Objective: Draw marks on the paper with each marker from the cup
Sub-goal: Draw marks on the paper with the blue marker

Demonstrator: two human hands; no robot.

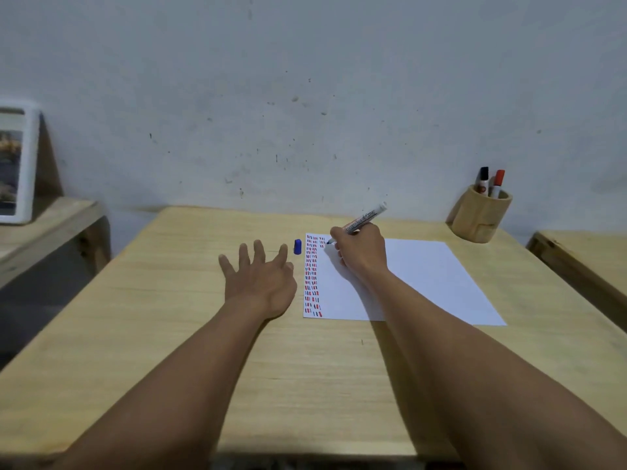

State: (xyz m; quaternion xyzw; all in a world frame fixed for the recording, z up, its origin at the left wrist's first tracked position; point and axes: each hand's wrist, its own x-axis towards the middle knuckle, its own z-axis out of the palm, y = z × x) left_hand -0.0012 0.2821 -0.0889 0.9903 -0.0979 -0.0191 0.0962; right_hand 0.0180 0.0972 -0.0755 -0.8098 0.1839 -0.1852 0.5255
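Note:
A white sheet of paper lies on the wooden table, with columns of short red, blue and black marks down its left edge. My right hand grips an uncapped blue marker, its tip touching the paper near the top left corner. The marker's blue cap stands on the table just left of the paper. My left hand rests flat and open on the table, fingers spread, a little short of the cap. A wooden cup at the back right holds a black marker and a red marker.
The wooden table meets a grey-white wall at the back. A lower wooden shelf at the left carries a white-framed picture. Another wooden surface starts at the right edge.

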